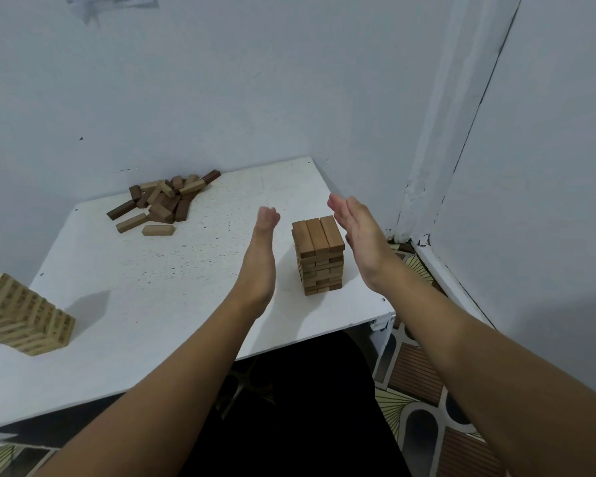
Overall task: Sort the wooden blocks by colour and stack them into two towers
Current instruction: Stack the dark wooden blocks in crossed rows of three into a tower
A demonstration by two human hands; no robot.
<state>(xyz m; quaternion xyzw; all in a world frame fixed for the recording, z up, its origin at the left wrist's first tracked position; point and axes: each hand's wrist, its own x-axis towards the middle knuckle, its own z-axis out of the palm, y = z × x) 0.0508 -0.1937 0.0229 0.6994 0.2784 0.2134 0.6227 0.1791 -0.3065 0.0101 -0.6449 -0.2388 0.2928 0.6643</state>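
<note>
A mid-brown block tower stands on the white table, right of centre. My left hand is held flat a short way to its left, fingers straight, holding nothing. Flat and empty as well, my right hand hovers just right of the tower top, apart from it. A loose pile of dark and light blocks lies at the far left by the wall. A tall pale tower stands at the table's near left edge.
Walls close off the table at the back and right, meeting in a corner. Patterned floor tiles show past the table's right and front edges. My dark lap sits under the front edge.
</note>
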